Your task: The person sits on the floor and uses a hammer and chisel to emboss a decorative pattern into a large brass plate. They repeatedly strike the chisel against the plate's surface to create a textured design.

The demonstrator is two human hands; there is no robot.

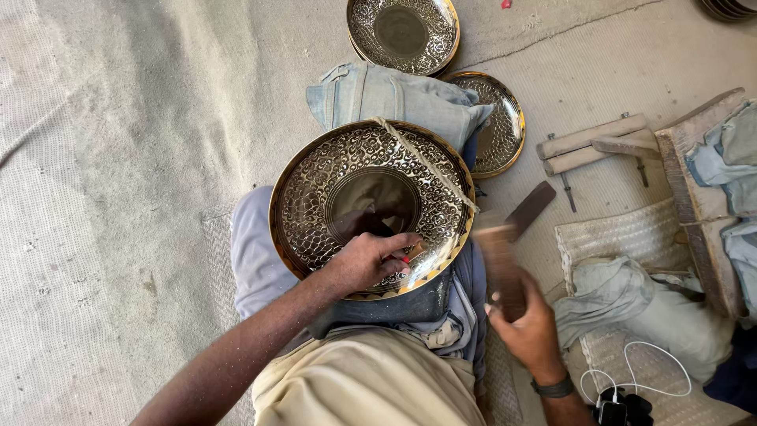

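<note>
- My left hand [371,260] presses a small tool, fingers curled, onto the plate's [315,197] near rim.
- The plate rests on my lap.
- My right hand [527,327] grips a wooden mallet [501,260], right of the plate.

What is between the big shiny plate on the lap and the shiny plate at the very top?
In the head view, a folded pale blue denim cloth lies between the big plate and the top plate, touching the big plate's far rim.

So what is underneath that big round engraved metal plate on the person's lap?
The big round engraved metal plate rests on folded blue denim cloth and the person's lap, with a cord across it. The left hand presses its lower rim. Whatever lies directly beneath its middle is covered.
</note>
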